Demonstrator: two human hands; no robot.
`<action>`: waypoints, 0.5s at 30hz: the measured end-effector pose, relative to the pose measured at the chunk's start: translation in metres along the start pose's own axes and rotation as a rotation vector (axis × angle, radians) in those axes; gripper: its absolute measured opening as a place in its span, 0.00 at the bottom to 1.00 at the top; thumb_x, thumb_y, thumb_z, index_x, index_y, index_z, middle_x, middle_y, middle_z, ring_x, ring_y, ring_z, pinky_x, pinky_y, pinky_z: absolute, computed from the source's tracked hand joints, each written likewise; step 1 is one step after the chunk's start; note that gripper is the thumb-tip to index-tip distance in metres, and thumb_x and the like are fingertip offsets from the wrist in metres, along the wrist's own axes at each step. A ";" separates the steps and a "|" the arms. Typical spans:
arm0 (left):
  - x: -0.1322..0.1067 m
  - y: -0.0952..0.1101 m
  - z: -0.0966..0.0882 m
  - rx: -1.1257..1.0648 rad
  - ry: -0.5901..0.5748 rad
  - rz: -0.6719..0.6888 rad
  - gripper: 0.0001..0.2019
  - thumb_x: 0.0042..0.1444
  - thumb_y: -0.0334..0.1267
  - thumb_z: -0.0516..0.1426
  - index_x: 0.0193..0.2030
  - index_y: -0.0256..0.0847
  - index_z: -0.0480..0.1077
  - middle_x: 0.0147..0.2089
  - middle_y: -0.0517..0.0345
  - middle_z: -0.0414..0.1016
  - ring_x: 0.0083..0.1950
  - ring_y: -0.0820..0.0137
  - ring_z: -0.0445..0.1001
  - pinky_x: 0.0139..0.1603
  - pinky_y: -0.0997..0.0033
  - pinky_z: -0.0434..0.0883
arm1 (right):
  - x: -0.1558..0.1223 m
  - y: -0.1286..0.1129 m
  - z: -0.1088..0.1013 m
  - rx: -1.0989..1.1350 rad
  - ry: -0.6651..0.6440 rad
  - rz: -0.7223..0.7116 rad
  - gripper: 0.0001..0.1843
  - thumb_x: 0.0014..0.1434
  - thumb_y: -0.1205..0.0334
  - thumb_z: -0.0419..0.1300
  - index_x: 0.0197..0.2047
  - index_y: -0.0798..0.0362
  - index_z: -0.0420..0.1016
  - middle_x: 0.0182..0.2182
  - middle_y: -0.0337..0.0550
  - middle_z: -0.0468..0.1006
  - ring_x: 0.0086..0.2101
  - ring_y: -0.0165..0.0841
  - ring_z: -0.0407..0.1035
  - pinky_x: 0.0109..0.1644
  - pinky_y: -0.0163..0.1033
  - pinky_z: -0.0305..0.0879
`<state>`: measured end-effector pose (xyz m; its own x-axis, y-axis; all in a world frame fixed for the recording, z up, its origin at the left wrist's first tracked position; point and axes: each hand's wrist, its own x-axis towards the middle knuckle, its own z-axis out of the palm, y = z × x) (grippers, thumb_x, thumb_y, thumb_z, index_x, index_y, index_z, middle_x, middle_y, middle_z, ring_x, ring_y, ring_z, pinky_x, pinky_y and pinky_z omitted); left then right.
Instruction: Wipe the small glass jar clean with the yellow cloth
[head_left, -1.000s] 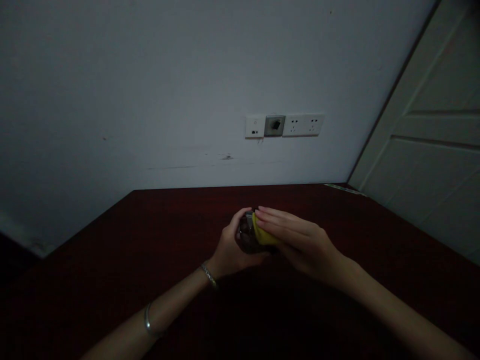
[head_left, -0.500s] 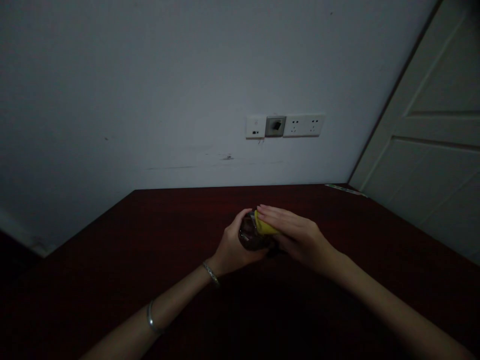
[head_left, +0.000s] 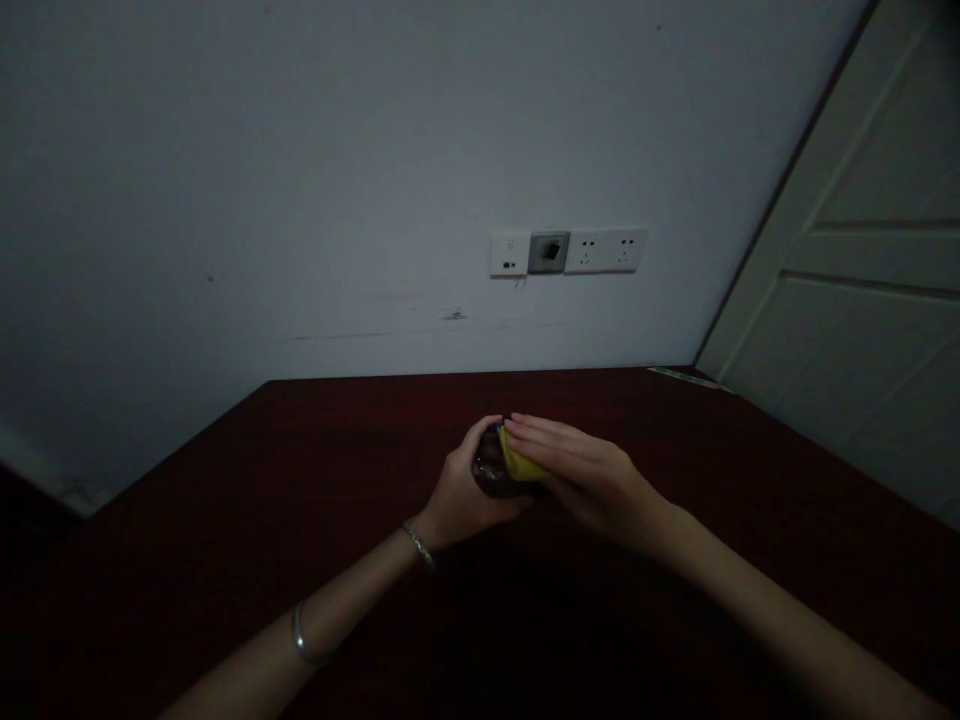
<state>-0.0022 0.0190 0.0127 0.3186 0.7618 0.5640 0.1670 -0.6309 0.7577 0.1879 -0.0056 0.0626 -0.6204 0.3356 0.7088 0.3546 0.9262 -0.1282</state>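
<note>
A dark, shiny, see-through container (head_left: 489, 474), like a glass or jar, is held just above or on the table; which of the two I cannot tell. My left hand (head_left: 466, 492) wraps round it from the left, thumb on the far side and fingers underneath. Against its right side lies a yellow cloth (head_left: 523, 466), folded or bunched. My right hand (head_left: 589, 474) presses that cloth onto the container with its fingers laid together over it. Much of the container is hidden behind the cloth and fingers, and the light is dim.
The dark red table (head_left: 360, 430) reaches back to a pale wall (head_left: 360, 180). A row of sockets and switches (head_left: 567, 252) sits on the wall. At the right stands a white panelled door (head_left: 862, 300). A thin printed strip (head_left: 690, 378) lies at the table's back right edge.
My right hand and the yellow cloth have shifted slightly left across the container, covering more of it. My left hand keeps nearly the same grip and place.
</note>
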 end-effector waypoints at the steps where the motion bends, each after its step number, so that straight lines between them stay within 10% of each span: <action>1: 0.000 0.001 0.001 -0.038 0.005 -0.015 0.42 0.35 0.36 0.68 0.59 0.38 0.55 0.54 0.43 0.70 0.53 0.56 0.72 0.51 0.57 0.73 | 0.001 0.001 -0.001 0.016 0.042 0.031 0.25 0.62 0.74 0.50 0.62 0.53 0.60 0.57 0.51 0.68 0.59 0.36 0.60 0.61 0.51 0.63; 15: 0.009 0.003 0.002 -0.434 0.077 -0.211 0.36 0.33 0.36 0.69 0.51 0.36 0.61 0.50 0.44 0.73 0.48 0.58 0.75 0.46 0.62 0.75 | 0.001 -0.005 -0.001 0.136 -0.027 -0.065 0.28 0.61 0.76 0.49 0.64 0.52 0.56 0.59 0.50 0.66 0.61 0.37 0.56 0.63 0.52 0.60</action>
<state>0.0028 0.0237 0.0190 0.2469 0.8857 0.3932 -0.1889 -0.3540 0.9160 0.1868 -0.0099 0.0648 -0.6582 0.2768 0.7001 0.2160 0.9603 -0.1767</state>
